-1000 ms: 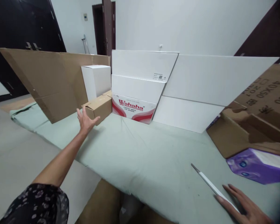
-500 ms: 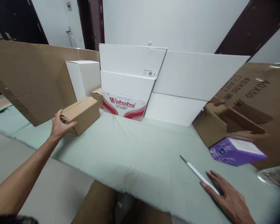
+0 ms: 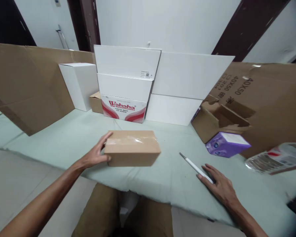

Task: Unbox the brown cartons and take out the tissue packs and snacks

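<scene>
A brown cardboard box (image 3: 134, 143) with shiny clear tape along its top rests on the green cloth in front of me. My left hand (image 3: 96, 153) grips its left end, fingers at the top edge and thumb low on the near side. My right hand (image 3: 218, 181) lies low over the cloth, right of the box. Between its thumb and fingers is a white box cutter (image 3: 196, 168), its grey blade pointing away and to the left, toward the box but apart from it.
White panels (image 3: 181, 74), a red-and-white Wahaha carton (image 3: 124, 109), a tall white box (image 3: 81, 84) and a small brown box (image 3: 96, 102) stand behind. Rightward are an open carton (image 3: 207, 123), a purple pack (image 3: 227, 144) and a clear plastic bottle (image 3: 276, 158). The green-covered table (image 3: 64, 141) has its edge before my legs.
My left hand has brought the brown box from the left to the middle and turned it lengthwise across. The view has shifted right. The right hand still holds the box cutter.
</scene>
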Motion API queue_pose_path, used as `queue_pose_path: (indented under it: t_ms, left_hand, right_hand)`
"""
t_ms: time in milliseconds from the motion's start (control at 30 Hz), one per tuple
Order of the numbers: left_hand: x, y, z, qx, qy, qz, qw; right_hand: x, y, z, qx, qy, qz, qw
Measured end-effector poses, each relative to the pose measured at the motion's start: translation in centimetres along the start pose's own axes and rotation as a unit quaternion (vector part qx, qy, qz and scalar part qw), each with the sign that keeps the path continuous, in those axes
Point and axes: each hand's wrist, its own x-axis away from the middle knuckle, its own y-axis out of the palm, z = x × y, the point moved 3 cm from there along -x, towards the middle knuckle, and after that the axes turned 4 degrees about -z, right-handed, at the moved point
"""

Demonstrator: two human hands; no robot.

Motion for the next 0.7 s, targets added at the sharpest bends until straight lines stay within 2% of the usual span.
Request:
queue_pose_path:
  t_ms: [100,167,267,333,400,567,700]
  left_hand:
    - [-3.2,3.4,0.9,0.08,0.029,-0.061,0.994]
    - [-4.4,5.0,1.3,0.144,0.038,-0.08,0.986]
    - [-5.1,6.3,2.0,0.208,0.018,-0.03,0.978]
    - [-5.3,6.9,2.6,0.215,-0.002,0.022,0.976]
    - [-5.7,7.3,3.1,0.212,-0.012,0.049,0.976]
    - [-6.4,7.7,3.0,0.217,-0.017,0.055,0.974]
    - [-6.6,7.8,2.2,0.233,-0.017,0.056,0.971]
  right_hand:
    - [0.2,-0.1,-0.2,-0.01,0.002,-0.002,1.0]
    - [0.2,-0.1,-0.2,-0.018,-0.003,0.005,1.0]
    - [0.3,0.2,0.0,-0.024,-0.01,0.014,1.0]
    - [0.3,0.4,0.2,-0.019,-0.007,0.017,1.0]
    - [0.3,0.5,0.3,-0.009,-0.005,0.018,1.0]
    - [-0.3,0.8,-0.2,0.011,-0.015,0.005,1.0]
    - [-1.1,1.6,-2.1,0.023,-0.045,0.023,0.998]
